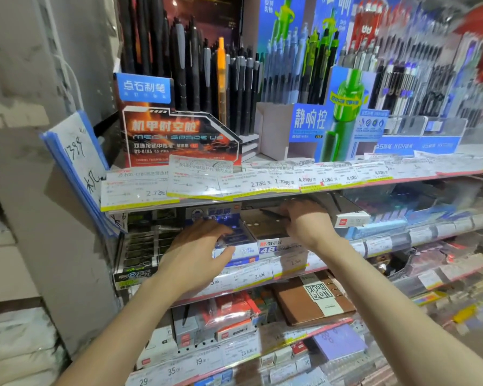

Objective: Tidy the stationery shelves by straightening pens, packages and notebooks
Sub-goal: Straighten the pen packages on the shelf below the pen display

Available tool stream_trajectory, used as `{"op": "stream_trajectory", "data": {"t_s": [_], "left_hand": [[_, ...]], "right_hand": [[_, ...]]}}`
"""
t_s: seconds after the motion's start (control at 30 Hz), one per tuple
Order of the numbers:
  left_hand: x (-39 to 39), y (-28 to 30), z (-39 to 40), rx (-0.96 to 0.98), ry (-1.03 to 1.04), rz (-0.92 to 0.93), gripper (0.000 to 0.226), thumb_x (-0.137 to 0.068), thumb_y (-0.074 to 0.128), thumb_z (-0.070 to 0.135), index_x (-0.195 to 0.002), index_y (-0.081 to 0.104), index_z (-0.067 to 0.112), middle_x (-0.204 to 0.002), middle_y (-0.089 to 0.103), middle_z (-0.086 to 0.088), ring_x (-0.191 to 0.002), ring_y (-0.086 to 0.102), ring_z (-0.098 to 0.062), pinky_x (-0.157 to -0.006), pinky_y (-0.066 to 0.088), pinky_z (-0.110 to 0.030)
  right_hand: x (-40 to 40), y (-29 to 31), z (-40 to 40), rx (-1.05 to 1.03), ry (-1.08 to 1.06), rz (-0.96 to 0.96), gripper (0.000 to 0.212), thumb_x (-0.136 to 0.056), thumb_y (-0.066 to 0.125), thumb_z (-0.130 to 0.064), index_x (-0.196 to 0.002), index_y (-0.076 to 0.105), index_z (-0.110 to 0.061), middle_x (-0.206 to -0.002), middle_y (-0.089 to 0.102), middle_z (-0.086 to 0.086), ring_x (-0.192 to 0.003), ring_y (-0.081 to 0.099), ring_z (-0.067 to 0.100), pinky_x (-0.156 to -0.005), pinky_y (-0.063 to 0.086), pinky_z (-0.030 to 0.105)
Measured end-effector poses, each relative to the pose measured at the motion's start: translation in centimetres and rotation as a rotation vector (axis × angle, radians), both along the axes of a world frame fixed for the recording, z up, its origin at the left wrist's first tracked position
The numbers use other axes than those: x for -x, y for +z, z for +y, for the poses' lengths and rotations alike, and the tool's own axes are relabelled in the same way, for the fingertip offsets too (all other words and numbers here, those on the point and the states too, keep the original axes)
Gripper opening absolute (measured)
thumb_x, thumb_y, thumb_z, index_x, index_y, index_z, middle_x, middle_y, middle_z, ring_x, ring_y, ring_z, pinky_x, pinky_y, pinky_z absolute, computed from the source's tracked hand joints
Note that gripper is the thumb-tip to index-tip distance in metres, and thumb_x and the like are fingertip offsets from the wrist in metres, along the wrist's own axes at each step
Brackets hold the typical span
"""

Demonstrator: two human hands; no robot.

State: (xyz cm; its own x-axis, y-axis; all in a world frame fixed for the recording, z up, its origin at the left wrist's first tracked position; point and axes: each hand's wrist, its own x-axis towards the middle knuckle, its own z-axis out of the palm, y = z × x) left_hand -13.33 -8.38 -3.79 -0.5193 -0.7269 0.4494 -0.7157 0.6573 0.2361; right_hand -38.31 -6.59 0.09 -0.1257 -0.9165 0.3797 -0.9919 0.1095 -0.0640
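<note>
Both my hands reach into the second shelf, just under the strip of price tags [234, 182] in the middle of the frame. My left hand [198, 246] lies over a blue box [229, 232] at the centre, its fingers [221, 232] spread and gently curved across the top, the thumb against the box's front edge. Just to the right, my right hand [304, 221] is on a brown box [265, 227] that sits touching the blue one; those fingers curl over its far right edge, but whether they truly grip it or only press I cannot tell, since the back of the hand hides the tips. The front of the brown box carries a label reading 4B. In the upper half of the frame, on the top shelf, black pens [195, 73] stand upright in a display stand [179, 135] with orange and black artwork, one orange pen [221, 76] among them. To their right stands a blue and green pen display [343, 107]. Below my forearms, lower centre right, a brown notebook [310, 299] lies flat on the third shelf, and red packets [229, 307] sit to its left.
</note>
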Motion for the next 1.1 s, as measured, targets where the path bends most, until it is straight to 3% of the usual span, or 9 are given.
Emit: {"op": "stream_trajectory", "data": {"t_s": [0.17, 0.37, 0.53, 0.67, 0.87, 1.0, 1.1], "left_hand": [[0.0, 0.2, 0.3, -0.02, 0.002, -0.01, 0.036, -0.094, 0.048, 0.048, -0.126, 0.055, 0.034, -0.123, 0.056, 0.013, -0.117, 0.047, -0.011, -0.097, 0.04, -0.028], [-0.2, 1.0, 2.1, -0.079, -0.003, 0.066, 0.034, -0.094, 0.052, 0.043, -0.127, 0.057, 0.034, -0.119, 0.059, 0.014, -0.112, 0.053, -0.01, -0.091, 0.042, -0.025], [-0.4, 1.2, 5.6, 0.038, -0.057, 0.146, 0.033, -0.091, 0.052, 0.044, -0.122, 0.061, 0.033, -0.116, 0.061, 0.016, -0.107, 0.055, -0.008, -0.093, 0.043, -0.028], [-1.1, 3.4, 8.4, 0.213, -0.104, 0.193, 0.032, -0.092, 0.052, 0.04, -0.118, 0.062, 0.026, -0.113, 0.058, 0.014, -0.106, 0.052, -0.009, -0.092, 0.044, -0.026], [-2.1, 8.8, 11.0, 0.55, -0.098, 0.213, 0.02, -0.09, 0.064, 0.024, -0.108, 0.066, 0.017, -0.1, 0.062, 0.007, -0.091, 0.059, -0.015, -0.071, 0.051, -0.033], [-2.9, 11.5, 10.1, 0.543, -0.054, 0.194, 0.022, -0.09, 0.061, 0.027, -0.109, 0.066, 0.017, -0.103, 0.061, 0.007, -0.096, 0.054, -0.013, -0.075, 0.048, -0.032], [-3.4, 12.1, 8.2, 0.462, 0.0, 0.105, 0.025, -0.093, 0.057, 0.034, -0.112, 0.064, 0.02, -0.108, 0.057, 0.009, -0.1, 0.051, -0.013, -0.082, 0.048, -0.034]], "right_hand": [[0.2, -0.9, 3.4, 0.167, 0.106, -0.063, 0.02, -0.088, 0.062, -0.025, -0.106, 0.068, -0.03, -0.093, 0.072, -0.001, -0.087, 0.066, 0.029, -0.066, 0.049, 0.036], [-0.3, -2.8, 8.2, 0.306, 0.216, -0.338, 0.023, -0.09, 0.069, -0.021, -0.112, 0.068, -0.025, -0.099, 0.069, -0.016, -0.087, 0.064, 0.006, -0.075, 0.055, 0.03], [-1.6, -3.1, 11.6, 0.41, 0.27, -0.612, 0.024, -0.089, 0.071, -0.016, -0.11, 0.069, -0.028, -0.094, 0.07, -0.018, -0.084, 0.065, 0.001, -0.068, 0.051, 0.015], [-2.6, -1.4, 13.2, 0.468, 0.348, -0.742, 0.023, -0.089, 0.071, -0.016, -0.107, 0.07, -0.03, -0.092, 0.072, -0.018, -0.086, 0.067, 0.003, -0.072, 0.051, 0.018], [-3.5, 2.9, 14.0, 0.506, 0.465, -0.851, 0.02, -0.088, 0.072, -0.02, -0.102, 0.07, -0.035, -0.091, 0.072, -0.014, -0.09, 0.068, 0.005, -0.078, 0.049, 0.014], [-4.2, 5.3, 12.9, 0.533, 0.483, -0.883, 0.021, -0.087, 0.074, -0.019, -0.097, 0.069, -0.036, -0.087, 0.071, -0.016, -0.084, 0.067, 0.004, -0.074, 0.049, 0.011], [-5.1, 6.9, 11.7, 0.542, 0.48, -0.892, 0.02, -0.086, 0.074, -0.019, -0.101, 0.069, -0.033, -0.086, 0.072, -0.013, -0.081, 0.067, 0.004, -0.07, 0.051, 0.016]]}}
